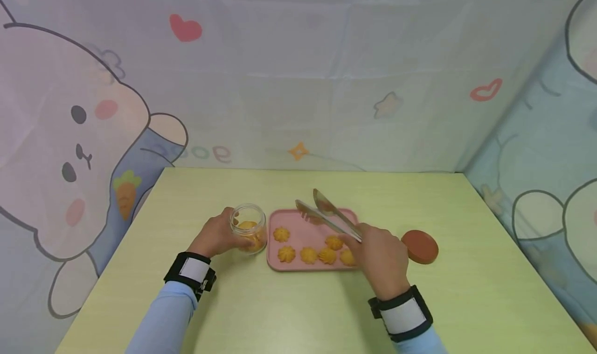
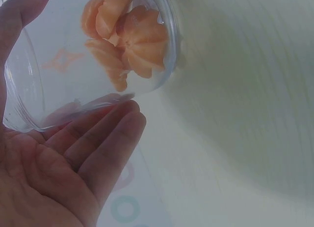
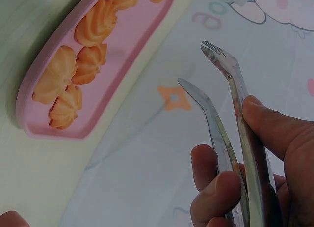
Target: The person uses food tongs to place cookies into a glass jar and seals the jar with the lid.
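My left hand [image 1: 221,235] grips a clear glass jar [image 1: 249,207] with its thumb on one side and its fingers on the other. Several golden, ridged cookies [image 2: 143,40] lie at the jar's bottom. Metal tongs [image 1: 336,216] are in my right hand [image 1: 383,255], thumb on one arm and fingers round the other. Their tips [image 3: 216,52] stand apart over the pink tray with nothing between them. Just right of the jar, the pink tray [image 1: 305,220] bears several more cookies [image 1: 308,255], mostly along its near side. My right hand hides the tray's near right corner.
A round reddish-brown lid [image 1: 420,246] lies on the pale yellow-green table [image 1: 289,312], right of my right hand. Behind the table hangs a printed cloth [image 1: 280,110] with hearts and cartoon animals; it also covers the sides.
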A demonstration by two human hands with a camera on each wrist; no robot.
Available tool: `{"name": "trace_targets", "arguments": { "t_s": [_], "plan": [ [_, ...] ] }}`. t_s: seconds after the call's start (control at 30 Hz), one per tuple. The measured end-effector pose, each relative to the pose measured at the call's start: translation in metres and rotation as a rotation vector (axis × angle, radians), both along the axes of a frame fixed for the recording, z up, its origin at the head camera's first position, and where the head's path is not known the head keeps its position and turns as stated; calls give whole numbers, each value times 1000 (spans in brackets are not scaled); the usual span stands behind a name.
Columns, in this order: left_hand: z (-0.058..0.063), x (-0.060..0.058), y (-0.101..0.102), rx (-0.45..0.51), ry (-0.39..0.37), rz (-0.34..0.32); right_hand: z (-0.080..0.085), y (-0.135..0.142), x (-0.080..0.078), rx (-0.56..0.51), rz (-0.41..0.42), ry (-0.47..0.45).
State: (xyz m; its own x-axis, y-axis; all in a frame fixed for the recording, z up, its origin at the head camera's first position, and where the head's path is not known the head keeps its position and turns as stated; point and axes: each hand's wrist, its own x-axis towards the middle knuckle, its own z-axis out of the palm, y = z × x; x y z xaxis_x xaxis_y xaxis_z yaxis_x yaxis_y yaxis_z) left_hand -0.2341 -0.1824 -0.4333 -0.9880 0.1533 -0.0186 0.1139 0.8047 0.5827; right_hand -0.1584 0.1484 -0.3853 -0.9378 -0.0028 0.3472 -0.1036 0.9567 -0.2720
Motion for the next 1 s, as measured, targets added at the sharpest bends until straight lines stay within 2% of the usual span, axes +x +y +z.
{"name": "trace_targets", "arguments": {
  "t_s": [0.3,0.7,1.0],
  "plan": [
    [1,3,1,-6,-8,-3,-3,16,4,17,-39,7],
    [3,4,1,4,-15,-7,-6,32,9,21,-84,-96],
    [4,5,2,-10,-16,1,-6,39,11,38,-77,-156]
  ]
}}
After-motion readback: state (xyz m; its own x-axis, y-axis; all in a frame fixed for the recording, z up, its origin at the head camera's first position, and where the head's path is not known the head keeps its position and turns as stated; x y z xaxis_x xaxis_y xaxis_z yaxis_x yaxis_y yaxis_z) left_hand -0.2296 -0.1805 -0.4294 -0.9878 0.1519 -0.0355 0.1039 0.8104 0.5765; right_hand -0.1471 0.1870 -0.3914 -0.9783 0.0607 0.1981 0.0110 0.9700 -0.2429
